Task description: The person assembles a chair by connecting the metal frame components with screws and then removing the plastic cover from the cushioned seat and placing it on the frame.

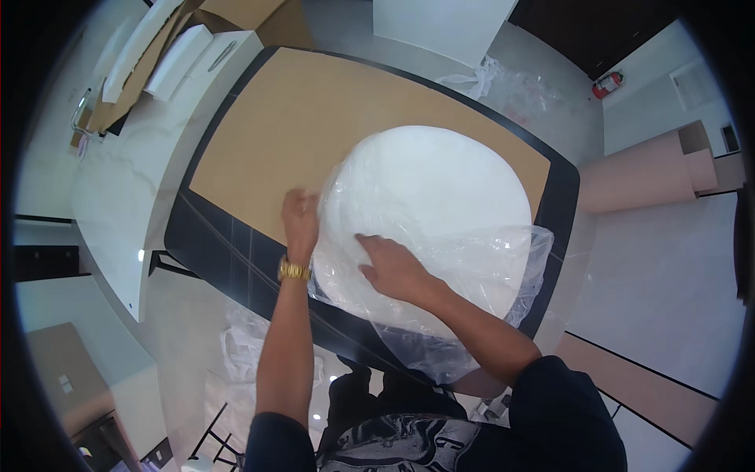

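A large white rounded slab (452,177), perhaps a cushion or seat, lies on a brown cardboard sheet (275,118) over a dark table (560,208). Clear plastic film (491,256) covers its near and left parts, while its far right surface is bare. My left hand (299,224), with a gold watch on the wrist, is beside the slab's left edge; motion blurs its fingers, so any hold on the film is unclear. Across the film, my right hand (393,266) rests with its thumb and forefinger apart, holding nothing visible.
Left of the table stands a white marbled counter (130,181) with foam and cardboard packing (169,67) on it. Loose plastic (511,88) lies on the floor beyond, and more plastic (245,342) near my left arm. A pink roll (641,173) and a fire extinguisher (608,84) are at right.
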`<move>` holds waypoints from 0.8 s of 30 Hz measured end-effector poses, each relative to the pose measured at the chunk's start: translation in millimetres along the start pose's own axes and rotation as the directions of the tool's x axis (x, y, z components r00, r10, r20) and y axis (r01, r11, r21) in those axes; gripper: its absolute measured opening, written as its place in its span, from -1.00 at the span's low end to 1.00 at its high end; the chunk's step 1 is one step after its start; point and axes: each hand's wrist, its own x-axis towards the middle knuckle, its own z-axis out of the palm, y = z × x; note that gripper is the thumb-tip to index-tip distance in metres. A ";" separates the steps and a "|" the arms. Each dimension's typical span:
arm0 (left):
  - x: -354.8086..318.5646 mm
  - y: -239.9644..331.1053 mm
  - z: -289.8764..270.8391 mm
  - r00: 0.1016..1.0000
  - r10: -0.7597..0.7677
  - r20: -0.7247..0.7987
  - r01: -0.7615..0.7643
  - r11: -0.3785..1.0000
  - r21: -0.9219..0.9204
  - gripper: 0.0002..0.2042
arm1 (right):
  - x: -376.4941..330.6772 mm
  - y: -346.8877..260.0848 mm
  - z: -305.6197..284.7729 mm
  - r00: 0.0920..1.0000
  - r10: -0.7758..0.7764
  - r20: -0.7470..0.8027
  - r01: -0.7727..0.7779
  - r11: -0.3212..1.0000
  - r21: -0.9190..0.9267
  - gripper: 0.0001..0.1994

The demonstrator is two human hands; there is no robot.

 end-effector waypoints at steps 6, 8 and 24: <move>19.3 107.4 66.1 0.942 -0.208 0.262 0.002 0.786 0.618 -0.27 | 18.9 3.0 -63.4 0.956 -0.145 0.257 0.144 0.989 0.022 -0.55; 23.9 85.1 57.5 0.963 -0.217 0.157 0.078 0.788 0.611 -0.38 | 64.8 47.3 -128.6 0.998 -0.039 -0.056 0.043 0.995 0.084 -0.59; 27.1 6.6 32.4 0.984 -0.180 0.000 0.179 0.979 -0.101 -0.56 | 106.8 173.7 -242.9 0.885 0.428 0.183 -0.437 0.899 0.013 -0.04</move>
